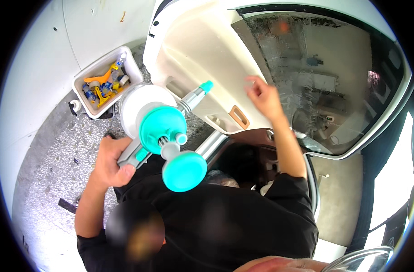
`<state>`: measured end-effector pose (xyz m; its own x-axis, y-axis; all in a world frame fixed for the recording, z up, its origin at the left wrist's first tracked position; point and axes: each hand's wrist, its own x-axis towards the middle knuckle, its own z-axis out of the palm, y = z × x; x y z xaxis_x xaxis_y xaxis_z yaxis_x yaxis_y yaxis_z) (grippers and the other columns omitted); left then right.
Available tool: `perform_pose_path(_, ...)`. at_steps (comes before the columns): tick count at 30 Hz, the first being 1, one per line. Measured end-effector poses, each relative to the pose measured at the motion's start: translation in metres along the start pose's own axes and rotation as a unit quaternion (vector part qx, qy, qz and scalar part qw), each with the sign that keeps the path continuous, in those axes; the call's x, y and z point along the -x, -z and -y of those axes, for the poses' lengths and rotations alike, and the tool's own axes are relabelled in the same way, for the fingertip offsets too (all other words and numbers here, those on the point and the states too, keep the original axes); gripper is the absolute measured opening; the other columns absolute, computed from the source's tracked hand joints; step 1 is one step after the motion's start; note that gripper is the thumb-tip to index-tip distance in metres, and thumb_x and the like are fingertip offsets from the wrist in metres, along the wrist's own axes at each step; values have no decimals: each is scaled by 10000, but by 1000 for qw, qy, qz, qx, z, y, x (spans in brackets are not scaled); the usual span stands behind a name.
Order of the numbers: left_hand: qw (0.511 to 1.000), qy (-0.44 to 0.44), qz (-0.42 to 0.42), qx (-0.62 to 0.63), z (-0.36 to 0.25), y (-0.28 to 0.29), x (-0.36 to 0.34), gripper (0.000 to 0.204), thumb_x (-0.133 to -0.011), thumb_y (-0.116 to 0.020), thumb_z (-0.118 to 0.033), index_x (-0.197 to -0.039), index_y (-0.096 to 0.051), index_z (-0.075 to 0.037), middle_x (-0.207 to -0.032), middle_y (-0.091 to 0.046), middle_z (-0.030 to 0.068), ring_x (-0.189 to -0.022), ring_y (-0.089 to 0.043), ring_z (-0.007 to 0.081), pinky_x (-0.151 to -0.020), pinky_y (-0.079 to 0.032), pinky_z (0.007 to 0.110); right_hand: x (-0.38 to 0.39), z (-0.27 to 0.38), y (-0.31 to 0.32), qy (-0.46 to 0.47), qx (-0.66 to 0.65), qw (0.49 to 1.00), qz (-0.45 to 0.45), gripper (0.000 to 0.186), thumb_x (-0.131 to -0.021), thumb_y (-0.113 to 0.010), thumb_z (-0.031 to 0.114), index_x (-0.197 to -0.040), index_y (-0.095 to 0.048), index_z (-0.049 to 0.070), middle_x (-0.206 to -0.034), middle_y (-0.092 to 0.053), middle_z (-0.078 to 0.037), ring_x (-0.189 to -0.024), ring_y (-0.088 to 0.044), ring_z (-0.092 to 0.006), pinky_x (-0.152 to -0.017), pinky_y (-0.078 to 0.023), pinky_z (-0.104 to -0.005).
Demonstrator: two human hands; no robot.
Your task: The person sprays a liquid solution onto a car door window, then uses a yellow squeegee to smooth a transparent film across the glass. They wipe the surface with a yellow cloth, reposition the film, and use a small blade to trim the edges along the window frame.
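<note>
A pump sprayer with a white tank and teal pump top (184, 171) hangs in front of my body, tilted, its teal-tipped nozzle (207, 87) pointing up and right toward the door. My left hand (114, 163) is wrapped around its grey handle (130, 154). My right hand (263, 99) is raised between the beige inner panel (200, 50) of a car door and its window (327, 84). Its fingers are bent but apart, with nothing visible between them; whether they touch the panel I cannot tell. Wet streaks and a wrinkled, clear film-like layer show on the glass.
On the speckled floor (57, 174) at the left stands a beige bin (136, 72) with bottles, tape rolls and orange and yellow tools. A small dark strip (67, 206) lies nearer. The door's wooden-trimmed handle (239, 117) is below my right hand; the dark car interior lies beyond my body.
</note>
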<state>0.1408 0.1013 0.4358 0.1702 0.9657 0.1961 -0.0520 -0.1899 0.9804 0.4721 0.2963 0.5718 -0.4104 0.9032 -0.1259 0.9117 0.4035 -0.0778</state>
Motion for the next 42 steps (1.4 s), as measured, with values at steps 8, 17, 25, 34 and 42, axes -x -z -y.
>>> perform_pose_path(8, 995, 23, -62, -70, -5, 12, 14, 594, -754, -450, -596, -632, -465, -15, -456, -347, 62, -366, -383, 211, -383, -292, 310, -80, 81, 43, 261, 281, 901, -205, 187, -721, -654, 166, -905, -637, 146, -642, -531, -34, -596, -558, -158, -504, -441, -293)
perform_pose_path(17, 999, 14, -51, 9, 14, 15, 10, 553, -765, -451, -534, -630, -461, 2, -476, -368, 120, -391, -389, 296, -404, -305, 330, -157, 109, 73, 370, 595, 714, -1, 25, -672, -573, 43, -683, -574, 65, -691, -526, -43, -700, -573, -204, -563, -465, -326)
perform_pose_path(25, 999, -27, -39, 13, 26, 29, -1, 572, -763, -453, -556, -615, -460, -3, -462, -367, 109, -383, -392, 264, -405, -307, 326, -145, 94, 77, 368, 576, 727, 73, 76, -665, -588, 46, -732, -553, 59, -745, -520, -52, -664, -585, -212, -558, -478, -322)
perform_pose_path(34, 996, -69, -7, 57, 28, 38, -24, 521, -754, -447, -519, -614, -430, -18, -459, -372, 75, -389, -402, 221, -404, -321, 312, -83, 130, 142, 357, 457, 806, 121, 104, -676, -596, 50, -718, -502, 69, -786, -475, -38, -670, -545, -221, -553, -449, -338)
perform_pose_path(42, 992, -72, 74, 73, 18, 7, -66, 312, -675, -518, -297, -600, -432, -7, -471, -400, 131, -428, -460, 310, -423, -361, 344, -57, 131, 185, 314, 399, 853, 116, 172, -657, -634, 18, -780, -561, 113, -725, -437, -22, -608, -507, -202, -516, -398, -320)
